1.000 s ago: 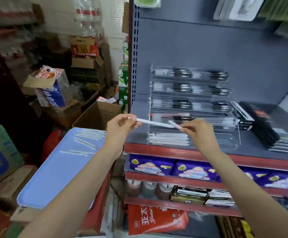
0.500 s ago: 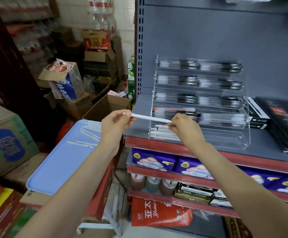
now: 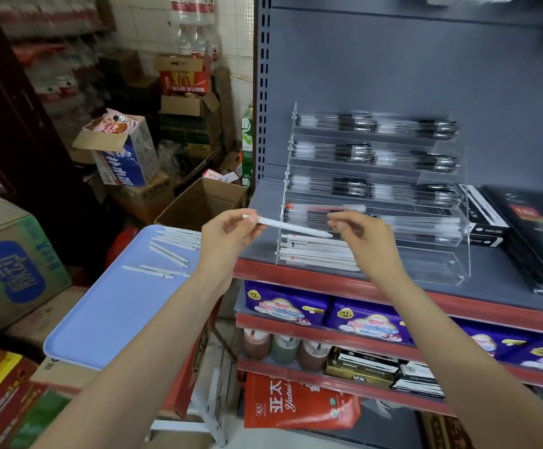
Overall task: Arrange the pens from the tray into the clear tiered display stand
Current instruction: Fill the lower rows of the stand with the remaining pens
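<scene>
Stockroom clutter fills the left side: cardboard boxes (image 3: 20,264) stacked around a blue tray (image 3: 108,322), which sits propped on cartons beside the shelf. On the tray's far end we count roughly a dozen white pens (image 3: 173,246) waiting, some bunched, a few lying loose nearer us. Our left hand (image 3: 228,234) pinches one end of a white pen (image 3: 291,226) between thumb and fingers; our right hand (image 3: 361,234) hovers at its tip with fingers curled, though we cannot tell whether it actually grips the pen or only touches it. The pen hangs just in front of the stand (image 3: 451,251), level with its lower tiers. We judge the job about half done: the bottom tier holds a stack of white pens on its left half, while its right half looks bare; upper tiers are filled with dark-gripped pens. Little blocks the way, only the stand's clear front lip, over which the pen must pass. Black packets (image 3: 539,241) lie right of the stand.
</scene>
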Demonstrator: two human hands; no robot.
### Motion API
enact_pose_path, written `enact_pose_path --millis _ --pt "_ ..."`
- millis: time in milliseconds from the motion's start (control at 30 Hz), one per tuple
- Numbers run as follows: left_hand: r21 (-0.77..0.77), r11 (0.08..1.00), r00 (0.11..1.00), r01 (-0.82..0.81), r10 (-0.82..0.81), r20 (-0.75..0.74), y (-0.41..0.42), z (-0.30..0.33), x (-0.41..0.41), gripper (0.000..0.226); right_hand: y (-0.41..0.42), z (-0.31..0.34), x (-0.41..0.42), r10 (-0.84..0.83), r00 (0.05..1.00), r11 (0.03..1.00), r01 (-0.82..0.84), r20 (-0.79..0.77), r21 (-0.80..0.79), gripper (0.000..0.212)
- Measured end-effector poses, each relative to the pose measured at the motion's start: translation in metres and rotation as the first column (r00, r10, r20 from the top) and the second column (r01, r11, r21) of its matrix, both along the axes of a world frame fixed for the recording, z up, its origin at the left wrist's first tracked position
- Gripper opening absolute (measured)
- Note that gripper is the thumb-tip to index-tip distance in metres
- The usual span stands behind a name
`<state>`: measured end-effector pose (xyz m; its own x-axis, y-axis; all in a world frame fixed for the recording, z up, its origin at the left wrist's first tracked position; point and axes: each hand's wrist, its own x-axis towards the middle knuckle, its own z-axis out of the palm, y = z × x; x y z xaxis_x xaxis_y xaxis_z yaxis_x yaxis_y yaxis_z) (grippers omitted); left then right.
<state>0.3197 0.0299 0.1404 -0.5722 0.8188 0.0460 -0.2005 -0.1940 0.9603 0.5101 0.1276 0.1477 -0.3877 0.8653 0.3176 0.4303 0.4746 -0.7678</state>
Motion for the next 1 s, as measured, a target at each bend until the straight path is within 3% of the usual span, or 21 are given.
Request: enact_pose_path --millis 133,267,333,467,567,833,1000 --pt "-0.032 0.998 0.998 0.056 -0.056 0.003 0.011 -0.001 0.021 0.008 -0.005 0.006 0.010 0.094 0.995 0.996 -0.094 0.017 -0.002 0.018" --pt "-0.051 0.994 0.995 0.099 -0.100 -0.021 0.016 -0.002 0.035 0.010 -0.001 -0.002 0.020 0.072 0.995 0.997 -0.073 0.072 0.014 0.013" --pt "-0.091 0.995 0.987 0.039 -0.052 -0.152 0.017 -0.005 0.036 0.012 0.002 -0.006 0.023 0.042 0.996 0.999 -0.045 0.080 0.031 0.012" --pt "-0.113 0.977 0.889 -0.181 0.114 -0.443 0.016 -0.012 0.025 0.020 0.006 -0.014 0.023 0.001 0.982 0.998 -0.013 0.191 0.059 0.013" --pt "-0.192 0.962 0.830 -0.193 0.056 -0.555 0.015 -0.018 0.020 0.027 0.007 -0.019 0.018 0.011 0.958 0.998 -0.027 0.286 0.054 0.013" --pt "-0.270 0.957 0.753 -0.106 -0.100 -0.650 0.017 -0.019 0.022 0.031 0.007 -0.019 0.007 0.056 0.913 0.995 -0.082 0.404 0.048 0.018" --pt "-0.260 0.959 0.741 -0.114 -0.092 -0.665 0.010 -0.019 0.015 0.026 -0.011 -0.013 -0.015 0.059 0.940 0.988 -0.104 0.335 0.117 0.021"
